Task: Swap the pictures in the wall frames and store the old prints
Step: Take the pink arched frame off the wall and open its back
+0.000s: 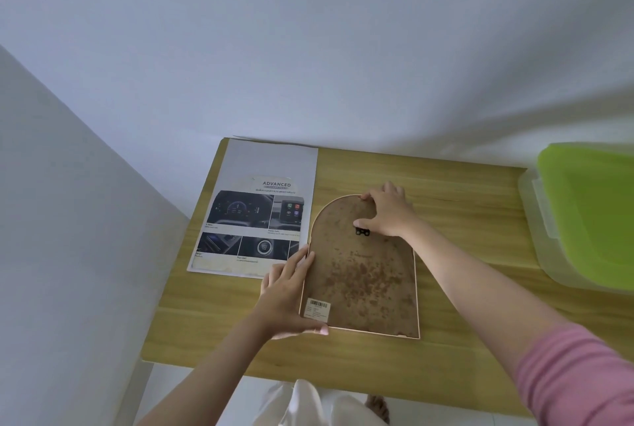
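Note:
An arch-topped picture frame (363,278) lies face down on the wooden table (463,213), showing a stained brown backing board, a barcode sticker at its lower left and a small black hanger clip (362,231). My left hand (291,295) holds the frame's left edge, fingers straight along the side and thumb under the bottom corner. My right hand (387,211) rests on the arched top, thumb touching the backing beside the clip. A printed sheet with car dashboard photos (254,219) lies flat to the left of the frame.
A clear plastic storage box with a green lid (590,216) stands at the table's right end. White walls close in behind the table and on the left. White cloth and a bare foot show below the near table edge.

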Demonstrator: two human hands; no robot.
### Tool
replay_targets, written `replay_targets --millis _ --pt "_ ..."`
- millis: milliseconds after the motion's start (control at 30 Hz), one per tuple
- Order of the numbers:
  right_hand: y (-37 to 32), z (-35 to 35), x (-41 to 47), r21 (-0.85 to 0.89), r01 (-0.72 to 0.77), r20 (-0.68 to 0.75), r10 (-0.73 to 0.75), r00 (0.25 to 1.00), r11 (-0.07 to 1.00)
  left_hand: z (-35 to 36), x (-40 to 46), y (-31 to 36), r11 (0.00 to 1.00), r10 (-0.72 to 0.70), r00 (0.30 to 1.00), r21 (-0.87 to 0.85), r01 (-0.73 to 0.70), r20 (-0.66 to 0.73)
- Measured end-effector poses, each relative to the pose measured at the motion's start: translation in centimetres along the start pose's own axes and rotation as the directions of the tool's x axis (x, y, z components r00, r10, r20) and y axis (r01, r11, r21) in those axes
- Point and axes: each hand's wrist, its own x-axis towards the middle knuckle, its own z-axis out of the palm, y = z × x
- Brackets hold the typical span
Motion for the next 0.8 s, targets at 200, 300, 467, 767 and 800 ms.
replay_targets --millis 200,300,467,767,800 --pt "-0.3 -1.0 1.1 0.079 -0.025 0.087 0.018 0.996 0.997 0.4 -0.2 0.0 1.0 0.0 1.0 -0.015 0.0 -0.028" --pt "-0.5 -1.3 1.5 0.112 -0.047 0.122 0.033 0.992 0.993 0.5 -0.2 0.0 1.0 0.002 0.999 -0.01 -0.002 -0.041" --pt "-0.4 -1.4 1.8 0.146 -0.063 0.15 0.041 0.988 0.987 0.5 -0.4 0.0 1.0 0.003 0.999 0.01 -0.003 -0.043" --pt "0.3 -1.1 2.2 0.219 -0.09 0.165 0.055 0.985 0.971 0.6 -0.4 -0.1 0.999 0.015 0.999 0.036 -0.014 -0.05" --pt "0.5 -1.1 2.2 0.24 -0.098 0.165 0.059 0.985 0.966 0.5 -0.4 -0.1 0.999 0.021 0.999 0.035 -0.019 -0.049"
